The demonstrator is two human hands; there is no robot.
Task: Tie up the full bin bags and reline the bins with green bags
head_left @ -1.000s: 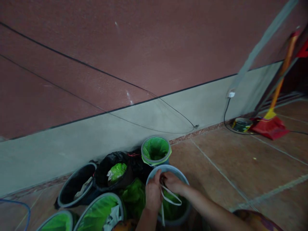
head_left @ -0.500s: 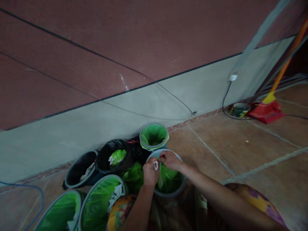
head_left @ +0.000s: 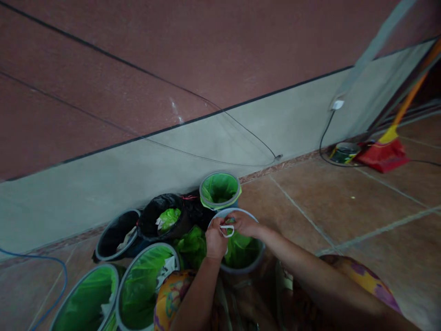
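Note:
Above a trash bin (head_left: 261, 253) lined with a green plastic bag (head_left: 243, 250), my two hands meet close together. My left hand (head_left: 216, 241) is closed around a white looped strip (head_left: 230, 233), which hangs out over the bin. My right hand (head_left: 241, 222) pinches at the strip's other side, its fingertips partly hidden. What exactly the strip is I cannot make out. Just behind stands another green-lined bin (head_left: 221, 189), and a loose green bag (head_left: 193, 248) lies to the left of my left hand.
Two green-lined bins (head_left: 120, 294) stand at the lower left, with a black-lined bin (head_left: 148, 225) and a dark bin (head_left: 113, 236) behind them. A wall (head_left: 172, 156) runs along the back. At right are a tin (head_left: 344, 152), a red broom (head_left: 384, 155) and a black cable (head_left: 322, 138).
The white strip has opened into a wider loop and now stretches toward my right hand. Both hands stay over the same bin; the view has shifted slightly.

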